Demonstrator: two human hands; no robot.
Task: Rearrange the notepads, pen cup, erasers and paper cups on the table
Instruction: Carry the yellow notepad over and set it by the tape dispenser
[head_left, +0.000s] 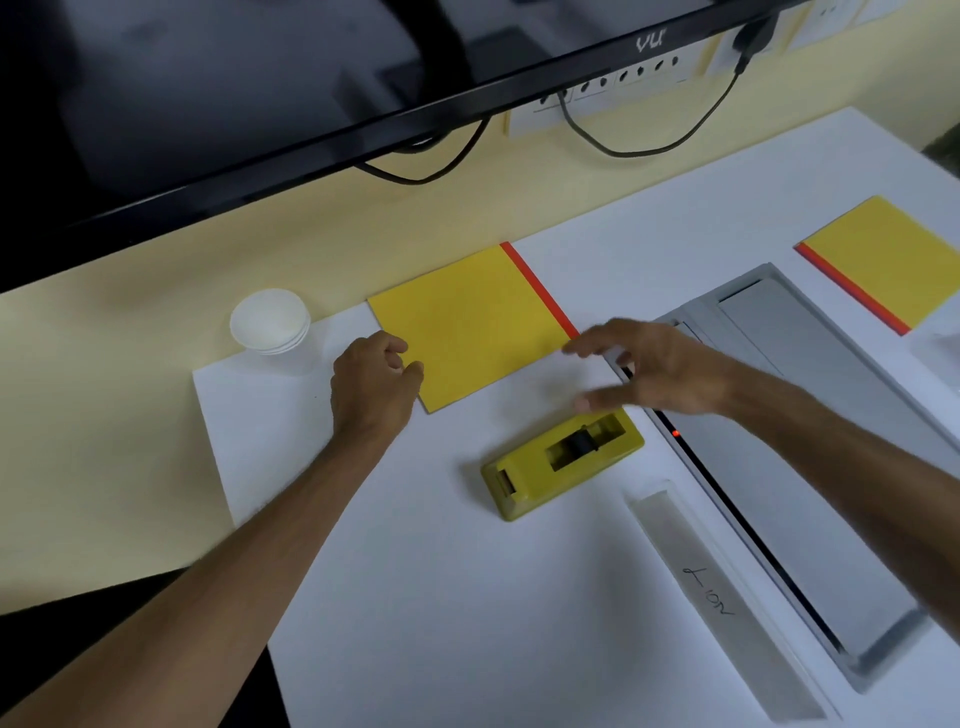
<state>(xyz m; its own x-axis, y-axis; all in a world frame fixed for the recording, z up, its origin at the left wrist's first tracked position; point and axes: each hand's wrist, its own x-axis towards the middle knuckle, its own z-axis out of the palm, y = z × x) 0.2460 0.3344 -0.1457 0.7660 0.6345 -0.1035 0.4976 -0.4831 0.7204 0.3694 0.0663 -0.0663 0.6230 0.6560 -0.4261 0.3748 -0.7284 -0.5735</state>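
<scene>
- Notepad (467, 322), yellow, lies flat on the white worktop (415, 597), behind the tape dispenser (561, 462).
- Left hand (374, 387): grip curled on the notepad's near left edge.
- Right hand (649, 369): grip wide, fingers spread, blurred, hovering beside the notepad's near right corner.
- Paper cups (270, 319), stacked, left of the notepad.

"VU" — white, on the monitor bezel (649, 44)

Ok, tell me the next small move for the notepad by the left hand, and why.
Probably bring the right hand down onto the yellow notepad at its near right corner. The left hand grips its left edge, while the right hand is open and just short of it, so both could then shift it.
</scene>
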